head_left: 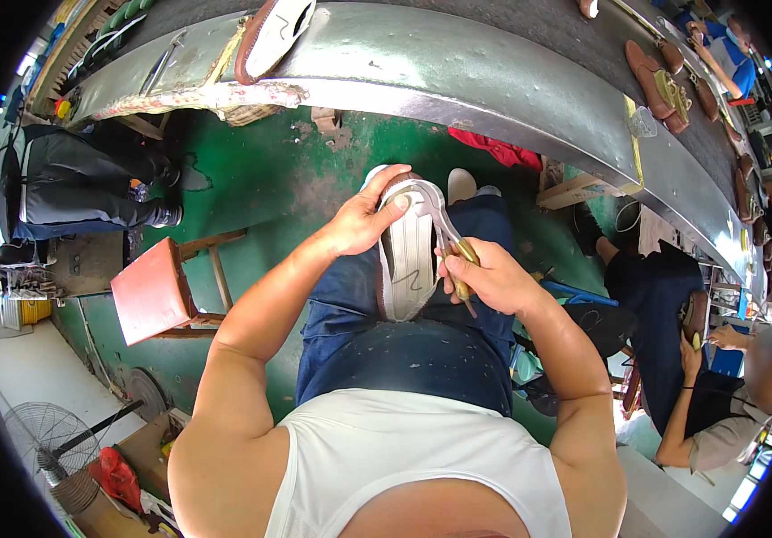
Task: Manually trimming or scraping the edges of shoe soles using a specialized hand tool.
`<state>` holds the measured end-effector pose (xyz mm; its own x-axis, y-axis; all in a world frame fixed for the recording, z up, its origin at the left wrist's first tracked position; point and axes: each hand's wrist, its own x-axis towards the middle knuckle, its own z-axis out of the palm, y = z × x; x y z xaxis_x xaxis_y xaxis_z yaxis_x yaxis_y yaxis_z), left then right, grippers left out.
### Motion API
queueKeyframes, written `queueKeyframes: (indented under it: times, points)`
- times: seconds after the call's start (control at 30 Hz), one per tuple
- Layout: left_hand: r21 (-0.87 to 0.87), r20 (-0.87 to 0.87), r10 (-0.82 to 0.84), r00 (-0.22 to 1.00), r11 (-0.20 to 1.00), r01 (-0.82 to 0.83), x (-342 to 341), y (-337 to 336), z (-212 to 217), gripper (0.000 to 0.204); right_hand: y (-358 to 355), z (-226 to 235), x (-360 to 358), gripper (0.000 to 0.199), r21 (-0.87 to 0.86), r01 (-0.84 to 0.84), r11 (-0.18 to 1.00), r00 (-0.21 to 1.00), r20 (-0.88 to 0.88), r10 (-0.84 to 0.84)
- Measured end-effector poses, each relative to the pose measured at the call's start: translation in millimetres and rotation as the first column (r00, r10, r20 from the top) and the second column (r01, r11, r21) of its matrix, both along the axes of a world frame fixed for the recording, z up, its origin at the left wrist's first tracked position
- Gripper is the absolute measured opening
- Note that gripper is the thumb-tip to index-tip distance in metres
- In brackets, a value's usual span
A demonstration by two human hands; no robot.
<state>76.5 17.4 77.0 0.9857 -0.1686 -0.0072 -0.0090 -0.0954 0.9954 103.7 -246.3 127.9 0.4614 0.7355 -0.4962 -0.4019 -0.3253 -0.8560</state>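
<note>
Your left hand (359, 220) grasps the shoe (409, 260) from 10 o'clock; at its 3 o'clock, your right hand (491, 276) grips the pincers (445, 224).

A long, dark-topped bench (538, 25) with a worn metal edge (457, 72) runs across the far side. A white-soled shoe (276, 40) lies sole up left of centre, a thin metal tool (163, 63) farther left, brown shoes (650, 79) on the right. A stool (155, 291) stands left on the green floor (265, 202).
</note>
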Motion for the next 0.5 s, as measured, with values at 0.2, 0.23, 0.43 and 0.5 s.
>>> queueKeyframes:
  times: [0.2, 0.23, 0.43, 0.5]
  points:
    - [-0.203, -0.036, 0.063, 0.997, 0.977, -0.069, 2.6, 2.1, -29.6, 0.050, 6.7, -42.1, -5.2, 0.027, -0.191, 0.026, 0.981, 0.707, 0.697, 0.117]
    - [-0.203, -0.037, 0.065, 0.997, 0.977, -0.071, 2.8, 2.4, -30.9, 0.050, 8.7, -47.0, -9.2, 0.026, -0.168, 0.068, 0.983, 0.665, 0.743, 0.081]
    - [-0.170, -0.069, 0.070, 0.995, 0.982, -0.081, -1.1, 4.4, -19.7, 0.048, 13.3, -3.9, -10.4, 0.024, -0.382, 0.041, 0.923, 0.602, 0.747, 0.282]
    - [-0.181, -0.156, 0.159, 0.975, 0.966, -0.187, 3.1, 0.2, -25.5, 0.046, 16.3, 5.2, -3.3, 0.023, -0.468, -0.011, 0.884, 0.596, 0.706, 0.382]
